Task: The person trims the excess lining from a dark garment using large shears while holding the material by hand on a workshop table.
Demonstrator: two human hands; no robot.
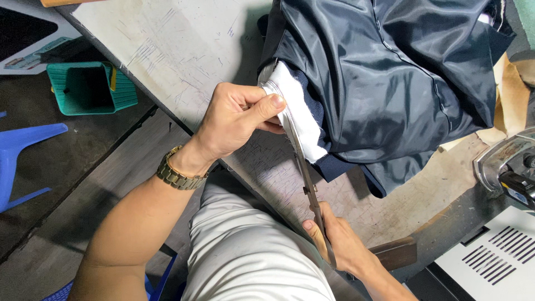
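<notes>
My left hand, with a gold watch on its wrist, pinches the edge of a white padded fabric layer that sticks out from a shiny dark navy garment lying on the worn work table. My right hand grips the handles of long scissors, whose blades run up along the white layer's edge, just right of my left thumb.
A green plastic basket and a blue plastic stool stand on the floor at the left. A metal machine part and a white vented casing sit at the right edge. Brown paper lies under the garment.
</notes>
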